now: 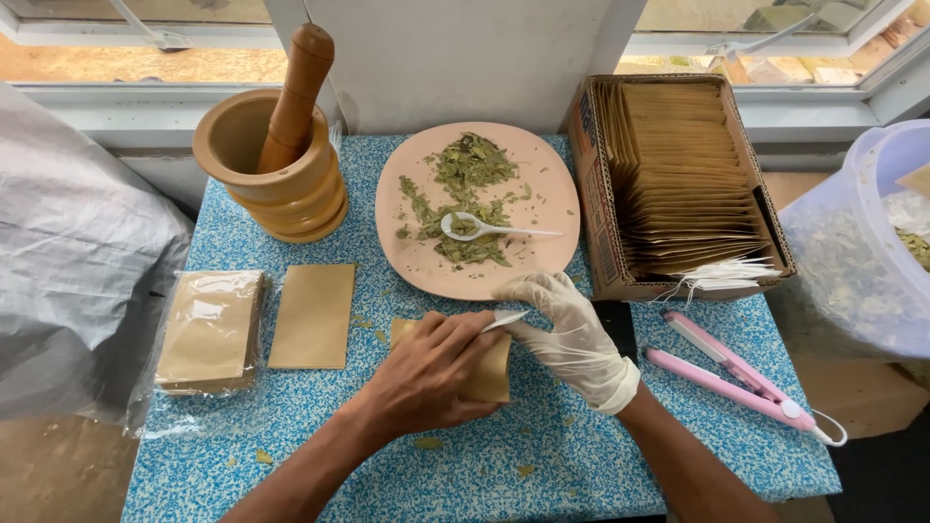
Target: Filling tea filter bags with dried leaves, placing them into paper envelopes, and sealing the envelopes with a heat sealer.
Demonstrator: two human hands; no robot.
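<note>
My bare left hand [431,373] presses on a small brown paper pouch [491,373] lying on the blue speckled table [542,455]. My right hand [567,329], in a white glove, pinches the pouch's white tag end next to the left fingers. Just beyond them is a pink plate [542,174] with dried green leaves [465,194] and a white plastic spoon [489,230] resting on the leaves.
A wooden mortar with pestle [276,160] stands at the back left. A flat brown pouch [313,315] and a plastic-wrapped pouch stack [208,329] lie left. A cardboard box of pouches [678,184], a pink clamp-like tool [736,373] and a plastic tub [872,242] sit right.
</note>
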